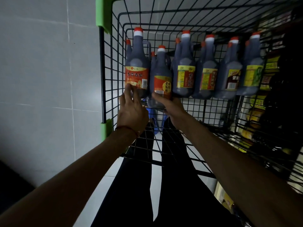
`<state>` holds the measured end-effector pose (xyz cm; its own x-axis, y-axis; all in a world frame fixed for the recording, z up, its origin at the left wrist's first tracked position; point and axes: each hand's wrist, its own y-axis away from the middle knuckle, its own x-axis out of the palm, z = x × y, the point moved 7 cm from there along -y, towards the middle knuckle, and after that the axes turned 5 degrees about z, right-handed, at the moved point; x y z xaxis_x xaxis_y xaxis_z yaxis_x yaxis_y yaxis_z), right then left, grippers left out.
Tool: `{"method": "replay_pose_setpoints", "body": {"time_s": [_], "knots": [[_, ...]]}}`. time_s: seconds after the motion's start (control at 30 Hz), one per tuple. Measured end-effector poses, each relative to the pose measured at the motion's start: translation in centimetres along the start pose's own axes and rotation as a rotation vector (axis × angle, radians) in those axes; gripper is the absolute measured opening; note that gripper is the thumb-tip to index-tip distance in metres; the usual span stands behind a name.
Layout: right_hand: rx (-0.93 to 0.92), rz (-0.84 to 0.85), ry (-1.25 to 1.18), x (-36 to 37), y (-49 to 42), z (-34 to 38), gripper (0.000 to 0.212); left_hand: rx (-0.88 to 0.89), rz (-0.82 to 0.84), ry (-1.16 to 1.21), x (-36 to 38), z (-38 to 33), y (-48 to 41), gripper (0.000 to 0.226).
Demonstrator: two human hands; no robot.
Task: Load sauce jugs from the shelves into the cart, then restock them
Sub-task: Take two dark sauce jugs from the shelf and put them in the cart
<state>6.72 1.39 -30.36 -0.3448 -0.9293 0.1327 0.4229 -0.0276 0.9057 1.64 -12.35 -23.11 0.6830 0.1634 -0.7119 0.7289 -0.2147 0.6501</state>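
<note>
Lower frame: both forearms reach up over the black wire cart floor (pixel 165 145), open mesh at centre. Left hand (pixel 131 110), fingers spread, fingertips touching the leftmost jug (pixel 137 66) by its label. Right hand (pixel 172 107) cups the base of the second jug (pixel 161 82); finger closure hidden, cannot tell. Six front jugs along the far wall, possibly more behind. Green corner guard (pixel 103 12) at upper left.

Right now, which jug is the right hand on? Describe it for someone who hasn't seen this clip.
Look inside the black wire cart, at the row of dark sauce jugs. It is the second jug from the left, beside the green-capped corner post. Its red label carries a yellow circle, and its cap sits lower than its neighbours' caps.
</note>
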Motion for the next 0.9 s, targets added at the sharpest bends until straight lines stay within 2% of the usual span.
{"method": "replay_pose_setpoints", "body": {"time_s": [0.07,0.1,0.23,0.33,0.47,0.6,0.7,0.8,0.9], "knots": [[0.012,0.001,-0.014,0.2,0.0,0.1,0.102,0.004,0.000,0.003,0.0,-0.1,0.0,0.076],[0.014,0.000,-0.030,0.3,0.0,0.0,0.107,0.002,0.003,0.004,0.0,-0.1,0.0,0.076],[0.043,-0.024,-0.030,-0.1,0.8,0.6,0.094,-0.005,0.011,0.007,-0.1,-0.1,0.1,0.077],[0.042,-0.043,0.040,-0.9,1.8,1.4,0.105,-0.014,0.024,0.025,0.0,0.1,0.0,0.077],[0.013,-0.122,0.073,-2.0,3.6,2.7,0.083,-0.028,0.036,0.060,0.1,0.3,-0.2,0.081],[-0.068,-0.222,0.153,-3.0,5.5,3.9,0.082,-0.068,0.075,0.133,0.2,0.6,-0.8,0.079],[-0.141,-0.254,0.203,-4.3,6.8,4.9,0.064,-0.032,0.088,0.145,0.1,-0.1,-1.1,0.073],[-0.216,-0.325,0.229,-6.2,7.2,6.2,0.065,-0.021,0.087,0.169,0.3,-0.7,-1.3,0.068],[-0.224,-0.356,0.262,-8.1,6.5,7.1,0.053,-0.007,0.051,0.259,0.1,-1.6,-1.5,0.057]]}}
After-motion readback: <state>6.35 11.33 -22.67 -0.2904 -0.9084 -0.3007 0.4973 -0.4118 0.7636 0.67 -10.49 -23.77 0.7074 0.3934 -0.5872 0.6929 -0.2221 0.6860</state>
